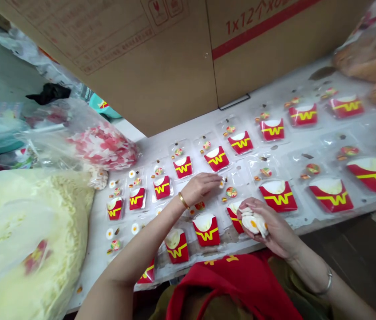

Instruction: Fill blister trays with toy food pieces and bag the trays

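My left hand (203, 189) reaches over a clear plastic blister tray in the front row, its fingers pressed together. A small toy fried egg (221, 183) shows at its fingertips, above a round toy pizza (231, 192). My right hand (274, 226) is closed round a bunch of toy fried eggs (254, 224), low over the tray's red fries box (234, 217), which it partly covers. Two rows of such trays hold red boxes with a yellow W, such as this fries box (205, 229). Some trays at the left have a fried egg (135, 229) in them.
A tall cardboard carton (174, 66) stands along the table's (91, 249) back. At the left are a large bag of pale yellow pieces (57, 222) and a bag of red and white pieces (104, 144). Another bag with brown pieces (367, 58) sits at the back right.
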Demonstrator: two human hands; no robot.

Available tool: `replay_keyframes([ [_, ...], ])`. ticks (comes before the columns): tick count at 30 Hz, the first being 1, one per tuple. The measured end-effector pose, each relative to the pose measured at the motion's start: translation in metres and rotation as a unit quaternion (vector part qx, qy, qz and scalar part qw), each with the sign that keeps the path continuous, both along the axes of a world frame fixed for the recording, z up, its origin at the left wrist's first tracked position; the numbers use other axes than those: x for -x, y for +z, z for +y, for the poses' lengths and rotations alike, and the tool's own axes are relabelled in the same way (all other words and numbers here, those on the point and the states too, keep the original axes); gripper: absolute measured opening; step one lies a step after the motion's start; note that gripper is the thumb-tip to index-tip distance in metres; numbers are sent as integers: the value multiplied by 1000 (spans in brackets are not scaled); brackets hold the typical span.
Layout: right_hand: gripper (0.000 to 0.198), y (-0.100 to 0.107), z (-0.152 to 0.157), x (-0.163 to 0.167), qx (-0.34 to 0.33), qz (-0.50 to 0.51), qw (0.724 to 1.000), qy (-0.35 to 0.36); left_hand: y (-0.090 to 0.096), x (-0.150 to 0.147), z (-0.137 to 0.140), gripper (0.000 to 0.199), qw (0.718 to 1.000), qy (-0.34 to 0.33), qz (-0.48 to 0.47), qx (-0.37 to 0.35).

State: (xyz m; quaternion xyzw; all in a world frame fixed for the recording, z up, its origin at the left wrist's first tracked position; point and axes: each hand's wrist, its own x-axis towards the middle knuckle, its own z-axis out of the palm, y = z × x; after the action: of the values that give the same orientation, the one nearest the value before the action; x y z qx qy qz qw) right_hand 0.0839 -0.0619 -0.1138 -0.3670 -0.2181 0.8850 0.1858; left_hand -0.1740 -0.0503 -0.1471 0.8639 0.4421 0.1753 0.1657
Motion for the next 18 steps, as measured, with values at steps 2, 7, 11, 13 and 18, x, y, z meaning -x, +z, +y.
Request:
replay_keyframes([
  [2, 19, 0, 1, 2, -21, -22, 1000, 4, 2, -1, -2, 31, 999, 3, 46, -18],
  [7, 41, 2, 5, 7, -44, -47, 998, -15, 9, -18, -13, 28, 988, 145, 52, -27],
  [11, 50, 5, 7, 7, -60, -53, 996, -35, 16, -33, -18, 26, 986, 146, 75, -3],
  [13, 51, 5, 7, 5, -76, -56, 995, -41, 25, -41, -18, 26, 985, 169, 33, 14],
  [18, 51, -1, 8, -3, -148, -47, 986, -59, 57, -70, -18, 24, 943, 193, -188, 195],
])
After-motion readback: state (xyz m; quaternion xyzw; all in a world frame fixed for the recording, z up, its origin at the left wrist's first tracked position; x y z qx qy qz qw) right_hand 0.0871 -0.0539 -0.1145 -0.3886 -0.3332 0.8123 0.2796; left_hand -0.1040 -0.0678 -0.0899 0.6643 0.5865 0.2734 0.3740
